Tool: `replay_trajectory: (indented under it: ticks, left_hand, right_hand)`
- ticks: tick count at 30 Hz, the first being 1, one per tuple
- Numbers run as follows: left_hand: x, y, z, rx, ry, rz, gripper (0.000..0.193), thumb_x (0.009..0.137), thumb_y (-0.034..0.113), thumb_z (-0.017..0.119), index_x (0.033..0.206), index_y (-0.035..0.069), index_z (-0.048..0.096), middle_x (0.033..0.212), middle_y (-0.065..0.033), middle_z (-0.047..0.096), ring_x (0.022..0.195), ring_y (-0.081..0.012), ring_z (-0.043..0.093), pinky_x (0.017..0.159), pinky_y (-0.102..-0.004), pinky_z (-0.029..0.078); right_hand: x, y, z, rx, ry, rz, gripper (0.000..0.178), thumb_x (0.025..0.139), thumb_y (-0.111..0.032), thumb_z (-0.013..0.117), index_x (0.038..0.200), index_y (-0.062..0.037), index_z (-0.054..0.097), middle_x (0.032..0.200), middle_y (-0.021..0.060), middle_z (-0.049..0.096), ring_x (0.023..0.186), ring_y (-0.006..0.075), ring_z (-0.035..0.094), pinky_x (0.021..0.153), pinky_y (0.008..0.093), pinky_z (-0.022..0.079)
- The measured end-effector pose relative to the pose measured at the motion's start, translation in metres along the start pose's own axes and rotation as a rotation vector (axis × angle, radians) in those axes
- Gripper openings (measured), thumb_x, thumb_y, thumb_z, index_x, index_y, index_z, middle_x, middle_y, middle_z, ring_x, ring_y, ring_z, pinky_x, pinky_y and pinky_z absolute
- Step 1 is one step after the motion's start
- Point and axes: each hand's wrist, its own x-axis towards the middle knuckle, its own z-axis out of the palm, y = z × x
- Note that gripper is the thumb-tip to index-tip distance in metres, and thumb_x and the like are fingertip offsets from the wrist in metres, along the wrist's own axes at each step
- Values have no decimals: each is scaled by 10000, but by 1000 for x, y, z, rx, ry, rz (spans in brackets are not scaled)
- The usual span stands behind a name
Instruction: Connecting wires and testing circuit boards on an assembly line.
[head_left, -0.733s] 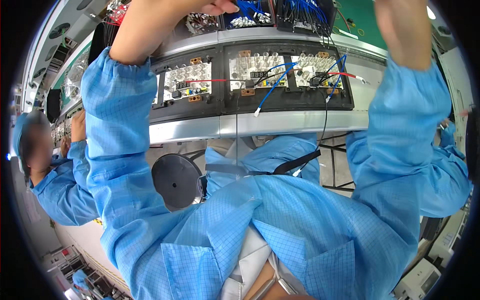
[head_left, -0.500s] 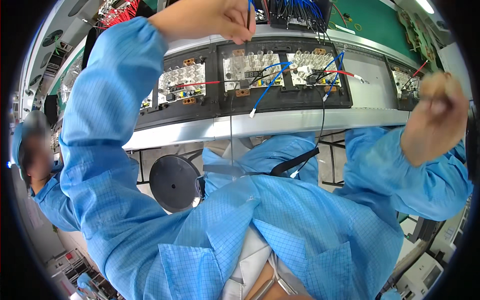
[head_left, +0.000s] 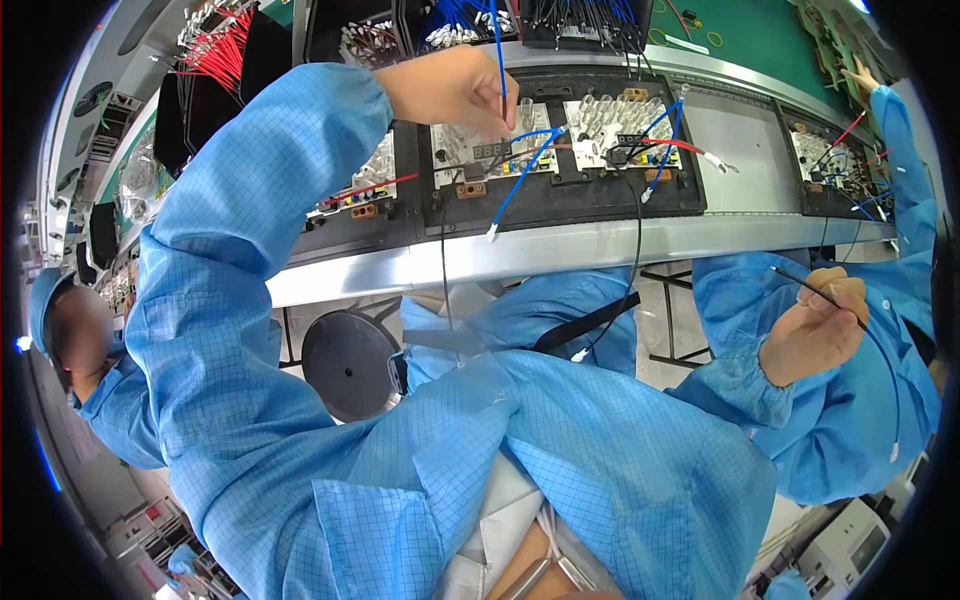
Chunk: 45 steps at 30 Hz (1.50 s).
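Observation:
At the bench, my left hand (head_left: 462, 92) pinches a blue wire (head_left: 498, 48) whose dark lower end points down at a circuit board (head_left: 455, 150) with clear upright tubes and a small digit display. Whether that end touches the board, I cannot tell. Over at the right, in front of the bench edge, my right hand (head_left: 818, 325) is closed on a dark wire (head_left: 880, 350) with a pale terminal hanging at its lower end. A second circuit board (head_left: 600, 140) sits to the right in the same black fixture (head_left: 530, 200), with blue, red and black wires on it.
Bundles of red wires (head_left: 222, 55) and blue wires (head_left: 465, 20) stand in black holders behind the fixture. Another board (head_left: 825, 160) lies farther right. Co-workers in blue sit at left (head_left: 110, 400) and right (head_left: 850, 430). A round black stool seat (head_left: 350, 365) is below the bench.
My left hand has come down and slightly right with the blue wire, closer to the board. My right hand has moved down and left, away from the bench; its wire now shows clearly.

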Motion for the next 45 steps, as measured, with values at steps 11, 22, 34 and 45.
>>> replay_trajectory:
  ticks: [11,22,34,45]
  left_hand:
    - [1,7,11,300,83,140,133,775,144,709,821,19,698,771,-61,695,666,-185,661,642,-291,523]
    - [2,11,8,364,69,197,123,801,128,672,883,38,689,753,-113,674,637,-268,634,614,-354,505]
    - [4,11,6,442,-34,170,82,840,163,649,881,108,694,738,-97,670,699,-277,635,630,-399,482]
    - [-7,33,-3,736,0,379,133,812,87,627,940,70,659,876,-119,659,819,-314,643,694,-427,508]
  right_hand:
    - [3,2,1,39,39,-33,287,1001,-238,489,1010,27,597,739,79,468,642,176,447,530,271,322]
    - [1,8,-3,12,73,-6,316,999,-261,494,981,40,587,734,109,522,629,182,468,546,284,367]
    - [13,55,62,-294,-427,358,174,948,-73,531,955,51,653,899,76,673,789,136,615,733,247,465]
    - [-4,107,83,-352,-543,316,91,866,-37,586,914,11,648,990,101,680,852,281,659,735,345,512]
